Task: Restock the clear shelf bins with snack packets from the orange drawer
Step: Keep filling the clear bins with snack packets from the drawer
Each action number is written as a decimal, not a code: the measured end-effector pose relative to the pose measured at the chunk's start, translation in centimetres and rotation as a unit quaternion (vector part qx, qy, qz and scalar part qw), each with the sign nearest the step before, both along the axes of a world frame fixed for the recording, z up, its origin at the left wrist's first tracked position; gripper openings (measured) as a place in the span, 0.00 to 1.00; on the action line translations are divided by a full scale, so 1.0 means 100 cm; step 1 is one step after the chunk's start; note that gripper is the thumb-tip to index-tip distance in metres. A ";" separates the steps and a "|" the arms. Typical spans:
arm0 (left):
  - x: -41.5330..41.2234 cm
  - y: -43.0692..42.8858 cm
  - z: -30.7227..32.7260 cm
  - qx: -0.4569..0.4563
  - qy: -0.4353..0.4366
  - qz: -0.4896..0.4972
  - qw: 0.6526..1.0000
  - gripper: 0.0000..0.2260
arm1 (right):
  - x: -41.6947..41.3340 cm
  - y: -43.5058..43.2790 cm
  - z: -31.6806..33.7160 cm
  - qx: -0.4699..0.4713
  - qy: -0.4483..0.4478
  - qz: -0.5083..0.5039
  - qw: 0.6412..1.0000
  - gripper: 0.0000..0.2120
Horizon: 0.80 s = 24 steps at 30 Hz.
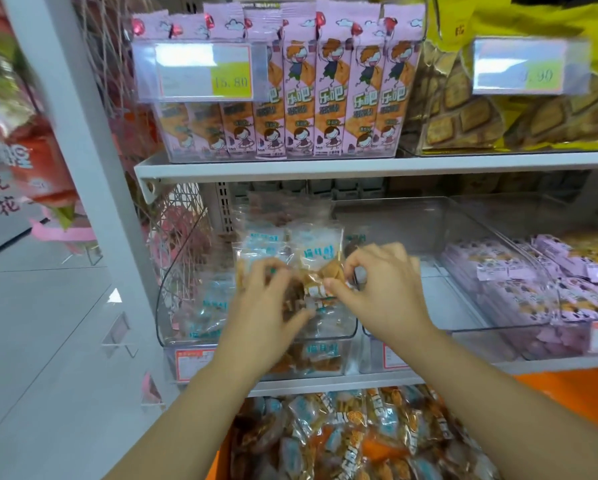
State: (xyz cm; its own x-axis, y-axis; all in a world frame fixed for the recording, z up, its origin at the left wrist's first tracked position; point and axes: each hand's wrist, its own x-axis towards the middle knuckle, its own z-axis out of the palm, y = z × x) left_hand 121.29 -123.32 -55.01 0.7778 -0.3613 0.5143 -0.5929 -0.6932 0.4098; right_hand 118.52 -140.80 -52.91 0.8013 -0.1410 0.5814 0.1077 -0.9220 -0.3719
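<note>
- Across the frame, the middle shelf (290,167), loaded with clear bins side by side under a fully stocked upper row. Within reach of a lifted wrist, so liable to be jolted.
- Below, the orange drawer (567,386), standing open and heaped with loose snack packets (360,434). Easy to bump with forearms stretched over it; probable landing spot for anything dropped.
- At left, the clear bin (176,299), partly filled and low at the front lip. Prone to spilling forward if piled past that lip or loaded in a jumble.
- Just beside, the middle bin (446,306), apparently almost bare. At risk of being passed over, or of catching a stray packet of the wrong sort.
- Over the clear bin's mouth, a bunch of packets (320,265), not yet released. Slick wrappers, apt to slide apart and tumble outside the bin.
- Smallest of all, the left hand (266,306), grip curled round the bunch from the left, and the right hand (380,292), grip pinching a wrapper edge between thumb and fingertips. Too early a release by either, and a likely scatter.
</note>
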 end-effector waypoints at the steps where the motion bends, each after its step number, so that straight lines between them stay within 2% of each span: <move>1: -0.001 -0.002 -0.007 0.044 -0.018 0.003 0.999 0.19 | 0.000 -0.001 -0.001 -0.045 -0.010 -0.011 0.999 0.16; 3: -0.004 -0.007 -0.010 0.058 -0.045 0.007 0.997 0.21 | 0.000 -0.001 -0.001 -0.047 -0.010 0.008 0.999 0.15; 6: -0.001 -0.011 -0.005 0.013 -0.068 -0.007 0.998 0.24 | 0.000 -0.004 -0.004 0.012 -0.039 0.035 0.999 0.11; 7: 0.000 -0.011 -0.006 0.019 -0.079 -0.017 0.997 0.25 | 0.001 -0.007 -0.005 0.002 -0.030 0.031 0.999 0.13; 10: 0.003 -0.011 -0.013 0.056 -0.074 -0.058 0.994 0.24 | 0.001 -0.010 -0.006 -0.082 0.038 0.053 0.994 0.25; 12: 0.004 -0.009 -0.017 0.063 -0.068 -0.070 0.993 0.23 | -0.001 -0.012 -0.003 -0.050 0.073 0.080 0.993 0.27; 13: 0.005 -0.008 -0.018 0.076 -0.073 -0.069 0.992 0.23 | -0.002 -0.015 0.001 0.021 0.085 0.094 0.992 0.23; 15: 0.008 -0.006 -0.020 0.111 -0.093 -0.062 0.988 0.22 | 0.005 -0.035 0.000 0.183 0.079 0.106 0.974 0.10; 16: 0.009 -0.006 -0.020 0.121 -0.097 -0.056 0.986 0.22 | 0.011 -0.048 -0.002 0.216 0.076 0.089 0.969 0.05; 18: 0.009 -0.010 -0.020 0.122 -0.089 -0.046 0.987 0.22 | 0.028 -0.076 -0.009 0.185 0.140 0.033 0.972 0.04; 19: 0.009 -0.013 -0.020 0.115 -0.078 -0.042 0.989 0.24 | 0.037 -0.086 -0.013 0.156 0.204 0.013 0.966 0.06; 21: 0.007 -0.019 -0.019 0.096 -0.063 -0.028 0.993 0.28 | 0.053 -0.097 -0.022 0.120 0.330 0.002 0.936 0.20; 22: 0.007 -0.022 -0.018 0.089 -0.064 -0.020 0.994 0.29 | 0.059 -0.099 -0.026 0.111 0.369 0.005 0.923 0.26; 24: 0.008 -0.026 -0.017 0.077 -0.078 -0.009 0.994 0.30 | 0.072 -0.101 -0.033 0.080 0.392 0.010 0.916 0.34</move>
